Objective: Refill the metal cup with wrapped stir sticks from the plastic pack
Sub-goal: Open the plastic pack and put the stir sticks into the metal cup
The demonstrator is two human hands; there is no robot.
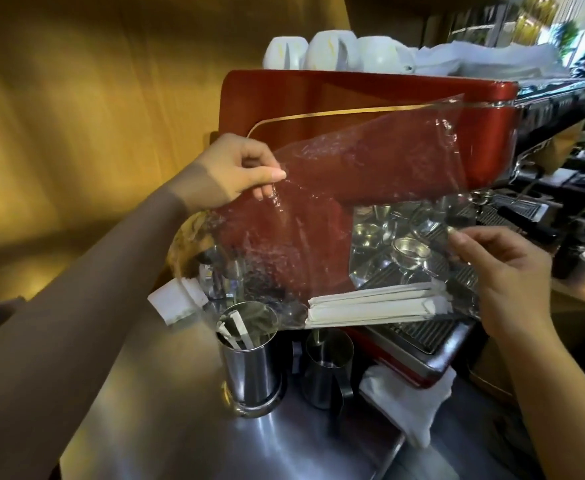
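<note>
A clear plastic pack (336, 188) hangs in the air in front of the red espresso machine. My left hand (235, 171) pinches its upper left edge. My right hand (502, 278) touches the pack's right edge with its fingertips. A small bundle of white wrapped stir sticks (374, 308) lies along the pack's bottom. Below the pack's lower left corner stands the tall metal cup (251, 365) on the steel counter, with two or three wrapped sticks (235, 332) leaning inside it.
The red espresso machine (318, 95) fills the back, white cups (329, 50) on top, metal shot cups on its drip tray (419, 330). A steel milk pitcher (329, 372) stands right of the cup. A white cloth (408, 403) lies near the machine's base. A wooden wall is at left.
</note>
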